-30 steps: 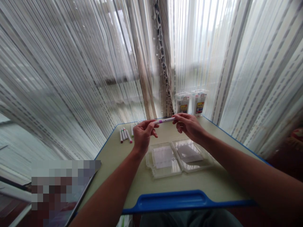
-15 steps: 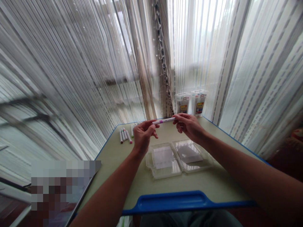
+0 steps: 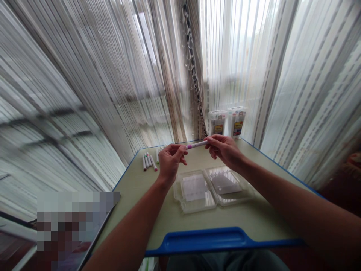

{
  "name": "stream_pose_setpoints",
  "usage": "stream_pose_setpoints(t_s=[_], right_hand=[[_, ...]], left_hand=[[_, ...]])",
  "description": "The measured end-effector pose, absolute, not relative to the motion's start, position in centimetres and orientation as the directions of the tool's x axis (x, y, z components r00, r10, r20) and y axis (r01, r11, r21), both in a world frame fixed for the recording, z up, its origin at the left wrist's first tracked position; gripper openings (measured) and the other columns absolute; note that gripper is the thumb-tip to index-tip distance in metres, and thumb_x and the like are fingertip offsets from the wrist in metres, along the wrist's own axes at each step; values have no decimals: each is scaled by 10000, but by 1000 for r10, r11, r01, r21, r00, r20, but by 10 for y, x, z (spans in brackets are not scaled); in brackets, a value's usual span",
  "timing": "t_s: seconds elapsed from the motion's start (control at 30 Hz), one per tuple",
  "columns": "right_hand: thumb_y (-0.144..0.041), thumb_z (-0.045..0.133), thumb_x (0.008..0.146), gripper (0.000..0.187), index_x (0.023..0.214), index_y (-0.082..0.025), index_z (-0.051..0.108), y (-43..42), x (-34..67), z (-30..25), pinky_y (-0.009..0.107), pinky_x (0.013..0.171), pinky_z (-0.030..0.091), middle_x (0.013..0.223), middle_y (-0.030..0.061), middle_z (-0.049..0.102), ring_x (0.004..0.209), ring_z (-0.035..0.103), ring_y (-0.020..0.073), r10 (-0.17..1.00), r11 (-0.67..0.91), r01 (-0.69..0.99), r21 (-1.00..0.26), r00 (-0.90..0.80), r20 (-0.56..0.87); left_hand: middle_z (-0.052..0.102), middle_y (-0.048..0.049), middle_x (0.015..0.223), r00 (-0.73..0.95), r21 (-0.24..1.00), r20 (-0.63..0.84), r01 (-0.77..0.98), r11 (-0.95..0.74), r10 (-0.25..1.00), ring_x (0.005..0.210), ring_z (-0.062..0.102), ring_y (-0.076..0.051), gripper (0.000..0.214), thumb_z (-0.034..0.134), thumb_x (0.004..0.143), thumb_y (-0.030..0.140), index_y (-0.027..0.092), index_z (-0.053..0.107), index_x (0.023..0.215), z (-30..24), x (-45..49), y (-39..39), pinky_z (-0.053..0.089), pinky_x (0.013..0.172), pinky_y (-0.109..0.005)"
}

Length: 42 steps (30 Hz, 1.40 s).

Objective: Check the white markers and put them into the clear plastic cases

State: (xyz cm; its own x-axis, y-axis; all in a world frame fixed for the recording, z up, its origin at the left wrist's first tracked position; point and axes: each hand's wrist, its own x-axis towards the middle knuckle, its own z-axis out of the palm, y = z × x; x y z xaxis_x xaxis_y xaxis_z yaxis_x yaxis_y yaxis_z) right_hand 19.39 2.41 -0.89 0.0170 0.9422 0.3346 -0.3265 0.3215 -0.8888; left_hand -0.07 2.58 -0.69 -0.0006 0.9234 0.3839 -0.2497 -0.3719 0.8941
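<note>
A white marker (image 3: 196, 144) with a purple band is held level above the surface (image 3: 169, 222), pinched at 1 end by the fingertips of the left hand (image 3: 170, 160) and at the other by those of the right hand (image 3: 224, 149). Below the hands, an open clear case (image 3: 213, 188) is laid flat. A few markers (image 3: 148, 162) are left near the far left edge, and 2 upright boxes (image 3: 227, 122) are set against the curtain

Daylight glows through sheer curtains (image 3: 254, 56); left edge motion-blurred, wide-angle bending at borders, foreground arms dim.
</note>
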Motion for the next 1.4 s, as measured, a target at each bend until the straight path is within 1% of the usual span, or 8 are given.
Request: stream_pose_setpoints(t_s=[0.27,0.5,0.7,0.83,0.93,1.07,1.23,1.4], right_hand=[[-418,859,690,337,808,-137,716,25,194,-9,215,362,347,648,18,681,390,500,71,938,329,-319,-889,0,347],[-404,856,693,323,798,-130,722,24,193,-8,214,359,349,645,19,684,387,509,74,938,323,-325,-889,-13,346],[-403,858,686,325,787,-127,719,25,194,-7,209,359,344,631,16,678,383,499,68,940,324,-327,-888,7,340],[-394,857,689,318,794,-125,722,24,194,-7,214,360,347,636,19,680,384,503,72,938,328,-321,-888,1,346],[-391,857,688,313,797,-128,725,24,194,-7,217,363,351,639,23,682,388,507,76,941,321,-322,-891,0,339],[-394,854,681,305,778,-137,722,27,196,-7,215,364,346,622,23,674,388,494,74,948,311,-332,-890,35,318],[-378,848,653,289,751,-141,713,30,198,-7,214,355,335,590,13,654,377,484,77,954,297,-353,-887,78,288],[-356,843,642,280,752,-134,712,30,199,-6,216,358,338,584,15,653,378,487,79,959,283,-367,-886,84,271]], left_hand=[[589,57,578,60,893,402,-244,-377,914,407,487,-59,313,869,646,286,134,614,749,-10,0,27,479,381,-208],[600,37,599,88,919,324,-266,-291,942,422,499,-62,321,832,682,327,149,567,704,-6,1,25,464,381,-197],[657,3,665,102,910,379,-223,-350,920,426,524,-65,270,802,720,335,121,648,774,-7,0,25,492,412,-217],[626,25,631,81,903,418,-148,-403,905,422,508,-60,271,821,701,330,116,673,774,-9,1,27,477,396,-209],[611,34,604,82,906,410,-155,-395,908,419,509,-61,268,832,690,326,118,677,758,-9,1,28,473,397,-207],[691,-22,687,140,913,380,-215,-347,914,446,549,-71,244,812,716,311,98,729,802,-7,-1,27,501,439,-222],[759,-88,818,222,904,357,-328,-275,907,506,612,-98,266,744,767,281,90,771,949,-5,-3,25,553,518,-256],[768,-109,826,237,894,351,-372,-250,906,520,615,-108,274,697,779,270,78,779,957,-3,-3,24,556,522,-265]])
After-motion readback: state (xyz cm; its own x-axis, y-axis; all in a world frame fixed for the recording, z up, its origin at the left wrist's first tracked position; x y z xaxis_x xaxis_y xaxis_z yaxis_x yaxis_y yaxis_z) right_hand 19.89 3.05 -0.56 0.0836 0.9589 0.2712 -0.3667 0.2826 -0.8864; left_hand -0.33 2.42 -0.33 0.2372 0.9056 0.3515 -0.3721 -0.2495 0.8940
